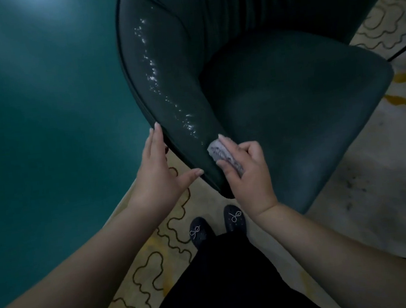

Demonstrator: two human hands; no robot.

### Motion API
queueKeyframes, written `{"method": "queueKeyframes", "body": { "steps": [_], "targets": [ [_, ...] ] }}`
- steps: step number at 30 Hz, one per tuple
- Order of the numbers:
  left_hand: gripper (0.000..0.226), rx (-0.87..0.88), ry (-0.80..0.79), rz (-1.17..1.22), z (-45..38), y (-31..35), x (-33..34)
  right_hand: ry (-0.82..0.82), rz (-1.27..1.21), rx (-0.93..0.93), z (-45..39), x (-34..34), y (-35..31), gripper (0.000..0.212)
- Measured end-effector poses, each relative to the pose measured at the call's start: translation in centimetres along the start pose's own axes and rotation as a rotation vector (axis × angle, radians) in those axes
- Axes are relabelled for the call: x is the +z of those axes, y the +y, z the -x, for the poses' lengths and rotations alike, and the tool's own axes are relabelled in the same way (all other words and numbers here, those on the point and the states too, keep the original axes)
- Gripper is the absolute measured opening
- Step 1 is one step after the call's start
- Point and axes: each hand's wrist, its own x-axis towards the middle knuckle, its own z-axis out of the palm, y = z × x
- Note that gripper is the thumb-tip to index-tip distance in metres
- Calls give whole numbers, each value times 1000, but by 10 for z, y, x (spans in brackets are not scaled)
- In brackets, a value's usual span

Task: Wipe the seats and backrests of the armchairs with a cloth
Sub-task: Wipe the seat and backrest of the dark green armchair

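A dark green armchair [292, 109] fills the upper middle of the head view, its curved left arm sweeping down toward me. A streak of white specks runs along that arm. My right hand [246, 171] grips a small pale grey cloth [218, 152] and presses it against the lower end of the arm's inner face. My left hand [158, 168] lies with straight fingers along the arm's outer edge, thumb reaching toward its tip. The seat cushion lies to the right of both hands.
A teal wall or panel [43, 120] stands close on the left. Pale carpet with gold squiggles [153, 264] lies underfoot and at upper right. My black shoes [217, 225] stand just before the chair's arm tip. Stained pale carpet [365, 187] spreads right of the chair.
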Motion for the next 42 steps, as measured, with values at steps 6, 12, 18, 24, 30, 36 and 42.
{"method": "queueKeyframes", "body": {
  "steps": [6, 12, 18, 24, 30, 36, 42],
  "targets": [
    [114, -30, 16, 164, -7, 6, -7, -9, -119, 237, -17, -3, 4, 45],
    [115, -81, -8, 224, -14, 4, -10, -77, -27, -67, -22, 2, -10, 47],
    [115, -103, -10, 252, -20, 2, -17, -60, -52, -11, -31, 2, -8, 48],
    [111, -104, 2, 288, -32, 1, -22, -129, -7, -119, -75, 17, -24, 47],
    [112, -133, -9, 348, -37, 3, -29, -156, -7, -150, -58, 8, -20, 50],
    [114, -132, -17, 374, -44, 4, -29, -195, 63, -250, -104, 26, -33, 48],
    [112, -141, -42, 409, -55, -2, -36, -188, 38, -233, -85, 20, -33, 53]
  ]
}}
